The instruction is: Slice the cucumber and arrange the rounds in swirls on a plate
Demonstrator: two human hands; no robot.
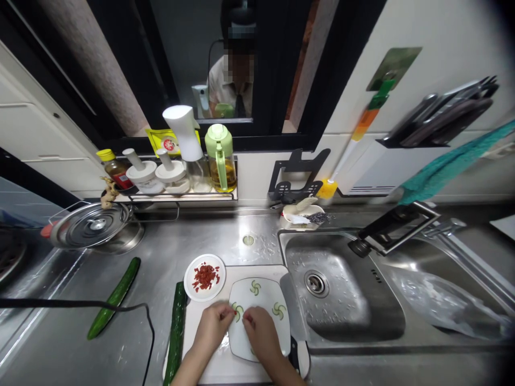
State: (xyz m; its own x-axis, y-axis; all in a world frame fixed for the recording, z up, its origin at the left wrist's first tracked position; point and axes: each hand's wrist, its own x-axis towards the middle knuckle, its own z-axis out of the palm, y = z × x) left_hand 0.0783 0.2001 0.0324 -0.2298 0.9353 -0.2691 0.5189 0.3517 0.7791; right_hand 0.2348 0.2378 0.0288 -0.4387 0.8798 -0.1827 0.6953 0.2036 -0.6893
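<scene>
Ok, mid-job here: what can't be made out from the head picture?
In the head view:
What, if anything, the left hand and right hand hold: too small, partly behind their own fingers.
Most of the lowest swirl on the square plate: hidden by the right wrist.
Lower end of the cucumber nearest the left hand: cut off by the bottom edge.

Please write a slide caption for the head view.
Left hand and right hand at a patterned plate, red pieces nearby.

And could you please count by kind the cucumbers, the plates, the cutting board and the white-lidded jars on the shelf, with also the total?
Cucumbers: 2 (left cucumber, right cucumber)
Plates: 2 (round plate, squarish plate)
Cutting board: 1
White-lidded jars: 2 (left jar, right jar)
Total: 7
</scene>
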